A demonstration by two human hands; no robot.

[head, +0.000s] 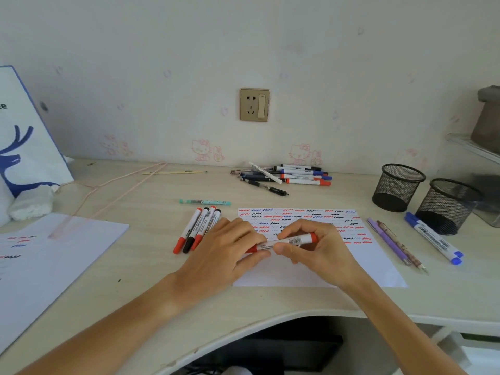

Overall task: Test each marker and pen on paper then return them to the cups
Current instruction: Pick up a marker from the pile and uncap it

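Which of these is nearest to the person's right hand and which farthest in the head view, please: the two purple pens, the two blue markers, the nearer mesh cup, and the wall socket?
From the right hand, which holds a red marker together with the left hand:
1. Two purple pens, just right of the paper.
2. Two blue markers, further right.
3. Nearer mesh cup, right and behind.
4. Wall socket, on the far wall.

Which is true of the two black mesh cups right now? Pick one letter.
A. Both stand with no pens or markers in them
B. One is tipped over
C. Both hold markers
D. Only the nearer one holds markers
A: both mesh cups stand upright with nothing showing inside, while two blue markers lie on the desk beside the nearer one.
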